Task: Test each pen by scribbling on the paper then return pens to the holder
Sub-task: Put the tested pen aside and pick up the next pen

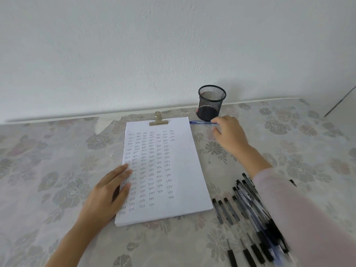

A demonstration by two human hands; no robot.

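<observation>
On tablecloth [57, 151] just in front of holder [212, 105], head view: blue pen [202, 122] lying flat, long axis left-right. Left end near top right corner of paper [185, 189], right end at fingertips of right hand [230, 132]. Writing end not discernible. Thumb spread apart from fingers; pinch or mere touch undetermined. Holder: black mesh cup, upright, only mesh and dark base visible within. Left hand [107, 189] flat on paper's left edge, fingers straight. Paper clipped at top by brass clip [158, 120], covered in columns of "test". Pile of pens [244, 192] lower right, black and blue, partly under sleeve [298, 218], blurred.
</observation>
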